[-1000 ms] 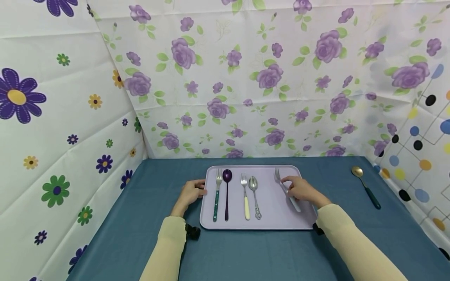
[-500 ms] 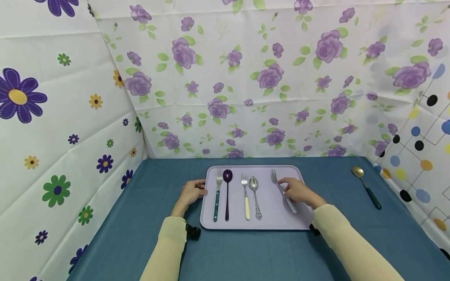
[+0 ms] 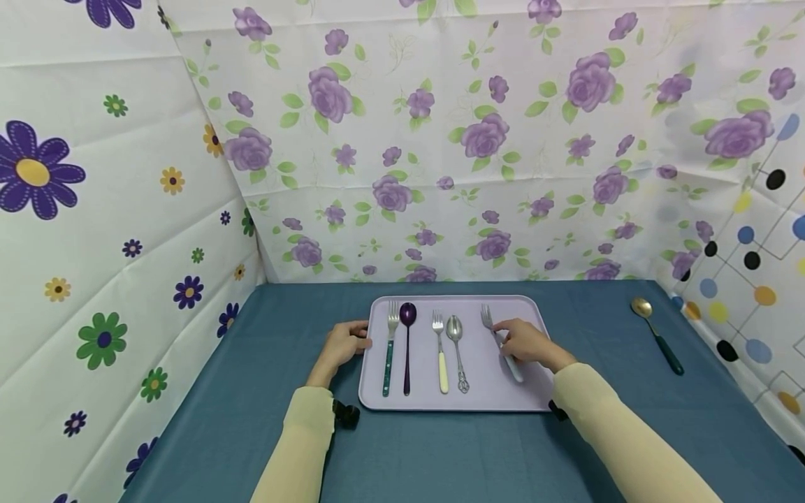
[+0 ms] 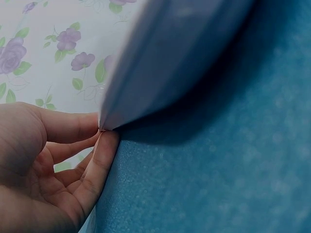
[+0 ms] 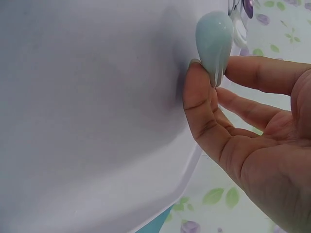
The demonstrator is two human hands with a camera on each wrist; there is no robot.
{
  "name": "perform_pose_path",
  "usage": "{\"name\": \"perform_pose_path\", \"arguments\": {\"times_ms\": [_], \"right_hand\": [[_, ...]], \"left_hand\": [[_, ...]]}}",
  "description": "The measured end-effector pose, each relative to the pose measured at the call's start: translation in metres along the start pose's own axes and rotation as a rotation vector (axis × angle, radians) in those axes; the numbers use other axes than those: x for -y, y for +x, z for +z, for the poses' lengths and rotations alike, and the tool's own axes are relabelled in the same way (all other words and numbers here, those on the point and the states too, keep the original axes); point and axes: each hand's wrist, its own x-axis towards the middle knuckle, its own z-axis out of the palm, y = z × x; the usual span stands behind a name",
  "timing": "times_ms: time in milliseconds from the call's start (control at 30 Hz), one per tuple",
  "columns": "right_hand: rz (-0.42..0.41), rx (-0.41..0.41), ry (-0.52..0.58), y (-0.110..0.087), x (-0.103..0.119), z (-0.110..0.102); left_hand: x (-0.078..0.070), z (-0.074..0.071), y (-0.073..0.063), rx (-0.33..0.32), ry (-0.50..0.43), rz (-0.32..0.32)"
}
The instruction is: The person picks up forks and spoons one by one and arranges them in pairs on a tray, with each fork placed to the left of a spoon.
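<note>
At the left edge of the lilac tray (image 3: pixel 473 302), my left hand (image 3: pixel 340 345) pinches the rim between thumb and fingers; the left wrist view shows this tray rim (image 4: pixel 146 73) up close. My right hand (image 3: pixel 531 342) holds a fork (image 3: pixel 515 370) over the tray's right part. Its fork handle (image 5: pixel 214 39) is pale blue and sits between thumb and forefinger in the right wrist view. The tines point to the back, slightly left. Whether the fork touches the tray I cannot tell. Left of it lie a silver spoon (image 3: pixel 460 356) and a fork with a cream handle (image 3: pixel 443 370).
Further left on the tray are a dark purple spoon (image 3: pixel 407 314) and a fork with a green handle (image 3: pixel 388 363). A gold spoon with a green handle (image 3: pixel 665 353) lies on the blue tablecloth (image 3: pixel 453 454) at the right. Patterned cloth walls (image 3: pixel 402 140) stand behind and beside.
My right hand has moved a little to the left with the pale-handled fork, bringing it closer to the silver spoon. The left hand keeps its hold on the tray rim.
</note>
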Motion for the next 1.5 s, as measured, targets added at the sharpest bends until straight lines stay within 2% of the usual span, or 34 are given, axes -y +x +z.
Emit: {"name": "perform_pose_path", "arguments": {"times_ms": [367, 1033, 1500], "right_hand": [[0.058, -0.013, -0.043, 0.003, 0.014, 0.008], [0.076, -0.036, -0.089, 0.010, 0.025, 0.020], [0.088, -0.057, -0.145, 0.004, 0.035, 0.026]], "left_hand": [[-0.001, -0.001, -0.001, 0.002, -0.009, -0.005], [-0.002, -0.001, -0.002, 0.008, -0.001, 0.008], [-0.001, -0.001, -0.002, 0.004, -0.014, 0.012]]}}
